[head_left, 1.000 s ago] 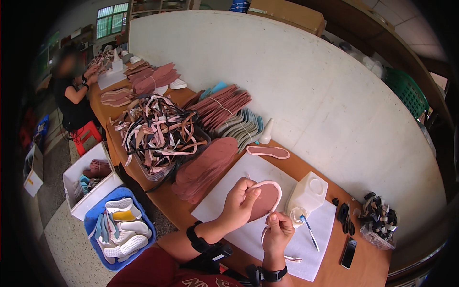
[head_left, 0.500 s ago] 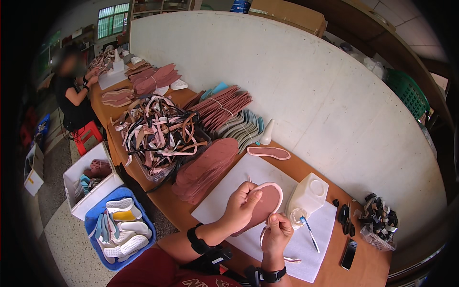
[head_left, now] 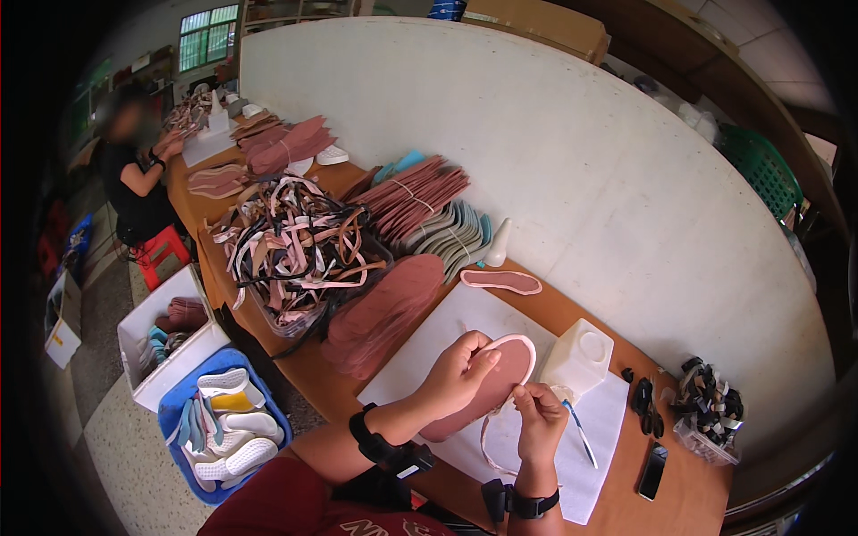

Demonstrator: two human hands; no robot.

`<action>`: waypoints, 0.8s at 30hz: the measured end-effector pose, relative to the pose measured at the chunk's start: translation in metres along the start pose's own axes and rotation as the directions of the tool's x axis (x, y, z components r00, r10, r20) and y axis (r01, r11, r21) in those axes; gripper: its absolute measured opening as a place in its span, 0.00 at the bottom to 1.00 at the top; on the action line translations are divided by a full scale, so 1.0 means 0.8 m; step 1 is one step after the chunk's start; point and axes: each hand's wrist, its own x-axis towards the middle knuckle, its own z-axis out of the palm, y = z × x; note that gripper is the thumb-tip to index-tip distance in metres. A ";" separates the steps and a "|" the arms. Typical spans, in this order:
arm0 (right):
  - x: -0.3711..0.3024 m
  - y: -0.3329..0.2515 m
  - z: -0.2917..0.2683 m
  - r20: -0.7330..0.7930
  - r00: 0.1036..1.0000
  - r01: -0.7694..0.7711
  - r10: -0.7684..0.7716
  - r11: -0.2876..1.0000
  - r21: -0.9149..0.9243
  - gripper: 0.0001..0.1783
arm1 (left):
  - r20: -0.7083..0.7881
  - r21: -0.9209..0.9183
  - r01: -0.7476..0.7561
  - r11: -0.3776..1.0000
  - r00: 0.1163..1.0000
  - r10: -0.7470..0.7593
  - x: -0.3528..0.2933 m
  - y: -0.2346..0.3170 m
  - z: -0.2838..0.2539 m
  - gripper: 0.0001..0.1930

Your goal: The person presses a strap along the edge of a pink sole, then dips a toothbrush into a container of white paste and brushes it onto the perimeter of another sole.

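Head view: the left hand [head_left: 458,375] keeps a closed grip on a reddish-brown insole [head_left: 502,380], and the right hand [head_left: 541,422] pinches the pale strip [head_left: 534,359] at its rim. The insole is above a white sheet [head_left: 505,315], near a white bottle [head_left: 583,350] and brush [head_left: 581,434]; stacked insoles [head_left: 389,313] lie beyond on the bench [head_left: 693,482].

Hands [head_left: 540,422], insole [head_left: 508,368] shifted right; strip [head_left: 483,444] more exposed.

A brown table [head_left: 693,487] is being bordered by a whitish partition [head_left: 572,170]. Light is being let in through a barred window [head_left: 208,40] at the far end. A red stool [head_left: 164,245] is being supported by the speckled floor [head_left: 114,442].
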 end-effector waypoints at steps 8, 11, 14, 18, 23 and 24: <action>0.011 -0.006 -0.017 0.057 0.981 -0.192 0.186 0.972 0.135 0.05 | 0.099 -0.132 0.151 0.980 0.985 -0.138 0.005 -0.007 0.007 0.07; 0.014 -0.004 -0.012 0.030 0.983 -0.183 0.181 0.964 0.193 0.06 | 0.094 -0.089 0.162 0.983 0.984 -0.153 -0.001 -0.016 0.005 0.08; 0.013 -0.004 -0.017 0.042 0.984 -0.178 0.174 0.974 0.141 0.06 | 0.089 -0.050 0.144 0.988 0.986 -0.139 0.000 -0.012 0.007 0.10; 0.020 -0.009 -0.018 0.012 0.989 -0.151 0.150 0.982 0.116 0.06 | 0.103 -0.096 0.171 0.981 0.982 -0.161 0.002 -0.014 0.012 0.09; 0.030 -0.007 -0.023 -0.003 0.994 -0.107 0.108 0.988 0.112 0.06 | 0.137 -0.039 0.183 0.982 0.975 -0.176 0.000 -0.009 0.018 0.09; 0.030 -0.006 -0.024 0.001 0.994 -0.106 0.106 0.989 0.102 0.06 | 0.155 -0.028 0.229 0.973 0.963 -0.222 0.000 -0.006 0.018 0.09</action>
